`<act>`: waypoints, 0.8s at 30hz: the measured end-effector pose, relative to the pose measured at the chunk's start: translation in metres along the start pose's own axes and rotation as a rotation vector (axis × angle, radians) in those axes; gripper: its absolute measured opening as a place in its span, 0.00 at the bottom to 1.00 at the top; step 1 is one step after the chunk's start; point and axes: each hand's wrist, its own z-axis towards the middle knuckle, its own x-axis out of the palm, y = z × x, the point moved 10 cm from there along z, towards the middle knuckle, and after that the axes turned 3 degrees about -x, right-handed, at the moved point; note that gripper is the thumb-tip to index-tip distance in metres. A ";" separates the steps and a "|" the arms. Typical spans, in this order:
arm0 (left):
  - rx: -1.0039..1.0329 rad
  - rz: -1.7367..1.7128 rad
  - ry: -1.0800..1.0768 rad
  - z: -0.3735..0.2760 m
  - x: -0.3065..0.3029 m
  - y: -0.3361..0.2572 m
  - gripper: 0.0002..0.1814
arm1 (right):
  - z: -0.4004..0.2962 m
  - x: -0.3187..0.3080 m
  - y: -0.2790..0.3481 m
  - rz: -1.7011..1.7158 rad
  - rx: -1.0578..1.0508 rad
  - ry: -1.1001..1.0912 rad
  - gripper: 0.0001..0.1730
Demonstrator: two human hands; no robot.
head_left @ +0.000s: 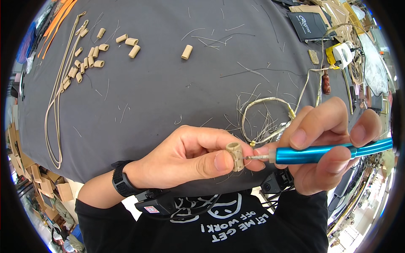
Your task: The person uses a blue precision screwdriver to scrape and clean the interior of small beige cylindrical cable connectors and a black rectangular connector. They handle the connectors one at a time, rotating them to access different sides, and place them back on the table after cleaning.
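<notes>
Between thumb and fingers, my left hand (193, 155) holds a small tan tube (235, 158) upright; its hollow upper end shows. My right hand (326, 142) grips a pen-shaped tool with a shiny blue barrel (303, 155). The tool's thin, discoloured tip points left, close beside the tube's right side; whether they touch I cannot tell. Fine thread ends stick out near the tube. Several similar tan tubes (91, 62) lie at the upper left of the grey cloth, and a single tan tube (187, 52) lies near the top middle.
A looped beige cord (47, 126) lies at the left. Loose thread clippings and a coiled pale cable (243, 117) lie beyond my hands. At the right are a white power adapter (343, 55), a red-handled tool (326, 83) and a black pouch (307, 27). Orange strips (58, 22) lie top left.
</notes>
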 end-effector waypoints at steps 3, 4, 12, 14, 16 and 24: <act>-0.023 0.030 -0.088 0.002 -0.005 0.001 0.21 | -0.001 -0.001 -0.001 0.020 -0.060 -0.065 0.10; -0.032 0.047 -0.136 0.003 -0.007 0.001 0.23 | 0.000 -0.002 0.000 0.019 -0.071 -0.086 0.10; -0.007 0.083 -0.154 0.003 -0.006 -0.001 0.23 | 0.001 -0.003 0.002 -0.021 -0.077 -0.091 0.12; -0.009 0.085 -0.147 0.003 -0.006 -0.001 0.22 | 0.001 -0.002 0.001 0.017 -0.095 -0.075 0.13; -0.013 0.082 -0.139 0.004 -0.005 -0.001 0.22 | 0.000 -0.001 0.000 0.067 -0.126 -0.078 0.13; -0.024 0.076 -0.162 0.002 -0.006 -0.001 0.22 | 0.001 0.002 0.001 0.052 -0.127 -0.110 0.15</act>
